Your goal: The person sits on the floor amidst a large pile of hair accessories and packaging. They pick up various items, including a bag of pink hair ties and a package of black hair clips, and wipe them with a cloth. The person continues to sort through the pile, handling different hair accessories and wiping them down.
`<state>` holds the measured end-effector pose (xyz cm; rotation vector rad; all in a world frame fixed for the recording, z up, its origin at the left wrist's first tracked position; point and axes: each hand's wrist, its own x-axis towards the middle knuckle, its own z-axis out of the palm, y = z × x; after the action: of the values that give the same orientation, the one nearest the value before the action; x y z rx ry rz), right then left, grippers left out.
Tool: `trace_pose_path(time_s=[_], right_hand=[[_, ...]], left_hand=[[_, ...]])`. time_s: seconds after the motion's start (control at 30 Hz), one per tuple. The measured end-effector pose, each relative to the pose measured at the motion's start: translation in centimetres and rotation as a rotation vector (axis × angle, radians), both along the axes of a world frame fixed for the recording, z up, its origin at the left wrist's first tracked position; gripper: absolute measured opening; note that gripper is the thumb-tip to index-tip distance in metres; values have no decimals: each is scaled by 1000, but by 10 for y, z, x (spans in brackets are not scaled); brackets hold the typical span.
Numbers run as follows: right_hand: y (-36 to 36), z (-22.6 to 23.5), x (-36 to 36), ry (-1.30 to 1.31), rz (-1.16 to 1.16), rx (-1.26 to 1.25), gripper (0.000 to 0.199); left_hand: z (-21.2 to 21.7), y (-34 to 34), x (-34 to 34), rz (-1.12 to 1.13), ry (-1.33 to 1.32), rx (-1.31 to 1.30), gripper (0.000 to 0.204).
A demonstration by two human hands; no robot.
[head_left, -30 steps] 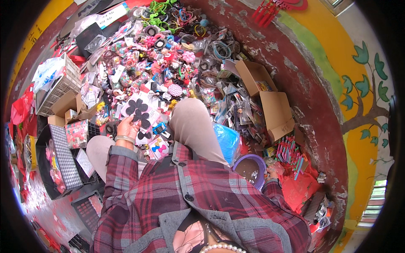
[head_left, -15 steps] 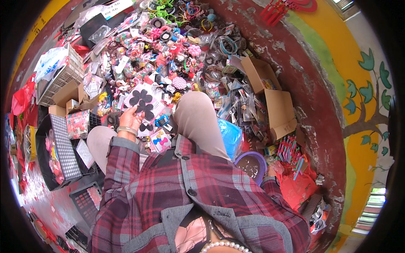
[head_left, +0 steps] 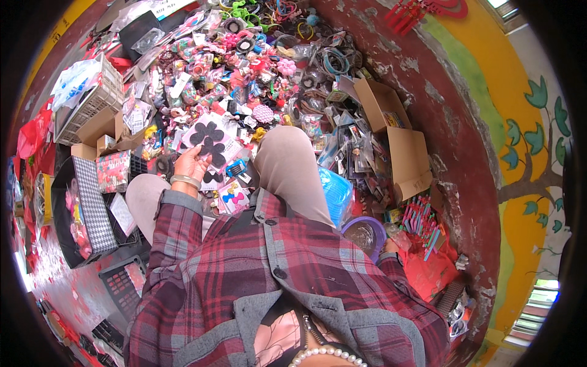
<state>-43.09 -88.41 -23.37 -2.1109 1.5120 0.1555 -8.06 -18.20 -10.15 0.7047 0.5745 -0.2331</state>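
Item: black flower shapes (head_left: 213, 150), backed by a pale pink-and-white card (head_left: 231, 150). Location: at the tips of the left hand (head_left: 192, 165), whose fingers are drawn narrow on the lower left edge of the flowers. Pale bangle (head_left: 185, 179) on the same wrist. Just below those fingers: another dark petalled piece (head_left: 212, 178), partly covered.

Right of the left fingers, near: one blue-and-black item (head_left: 237, 168); one card with blue and red bows (head_left: 233, 197), lower down. Beyond these, the person's right knee (head_left: 284, 147) in light trousers.

Above the left fingers: a large heap of small accessories (head_left: 244, 73), mixed colours, many in clear wrapping; bright green bands (head_left: 244, 13) at its far end.

Left of the left fingers, well apart: cardboard box (head_left: 101, 131), flaps open; black-and-white checked box (head_left: 95, 205); pale plastic crate (head_left: 85, 110) farther up.

Right hand (head_left: 389, 246): just beside a purple basin (head_left: 381, 231); whether its fingers hold anything, I cannot tell. Near them, up and to the right: a bundle of coloured sticks (head_left: 420, 223); below that, red sheeting (head_left: 428, 275).
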Motion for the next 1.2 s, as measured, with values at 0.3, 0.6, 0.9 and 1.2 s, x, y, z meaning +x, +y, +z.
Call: trace_pose_path(time_s=[0.3, 0.6, 0.9, 1.2], right_hand=[[93, 50, 51, -238, -321, 250, 15], [76, 83, 117, -502, -238, 938, 22], [234, 283, 335, -892, 598, 1412, 51], [385, 379, 495, -849, 1087, 792, 41]], left_hand=[[7, 19, -5, 38, -44, 68, 6], [32, 27, -19, 63, -55, -145, 7], [72, 71, -32, 31, -164, -191, 13], [120, 131, -8, 95, -384, 195, 12]])
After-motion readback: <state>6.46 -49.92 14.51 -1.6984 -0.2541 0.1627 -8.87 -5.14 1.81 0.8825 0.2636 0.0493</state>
